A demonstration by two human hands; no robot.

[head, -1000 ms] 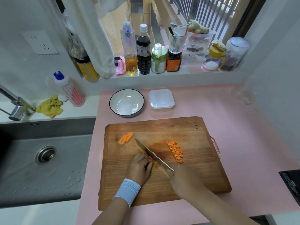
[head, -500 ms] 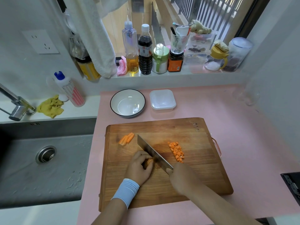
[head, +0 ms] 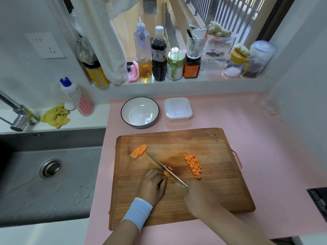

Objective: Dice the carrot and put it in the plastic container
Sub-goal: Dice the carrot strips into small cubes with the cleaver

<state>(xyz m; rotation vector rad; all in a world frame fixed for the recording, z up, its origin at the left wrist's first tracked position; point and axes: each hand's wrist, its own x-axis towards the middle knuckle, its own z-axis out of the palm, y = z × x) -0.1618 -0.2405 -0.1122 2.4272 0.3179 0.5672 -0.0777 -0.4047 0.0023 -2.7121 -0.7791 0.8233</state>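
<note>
On the wooden cutting board (head: 221,191), my left hand (head: 152,187) pins down carrot strips (head: 166,173), their orange ends showing at my fingertips. My right hand (head: 200,195) grips the handle of a knife (head: 164,167), whose blade lies edge-down against those strips, slanting up to the left. A pile of diced carrot (head: 193,166) lies right of the blade. A few uncut carrot sticks (head: 139,150) rest at the board's upper left. The lidded plastic container (head: 177,109) stands behind the board.
A white bowl with a dark rim (head: 139,112) sits left of the container. The sink (head: 47,174) lies left of the pink counter (head: 265,156). Bottles and jars (head: 159,55) line the window sill. A dark object (head: 320,200) juts in at the right edge.
The knife blade, lifted half a second ago, has come down onto the carrot strips under my left hand. A few fresh pieces lie right of the blade.
</note>
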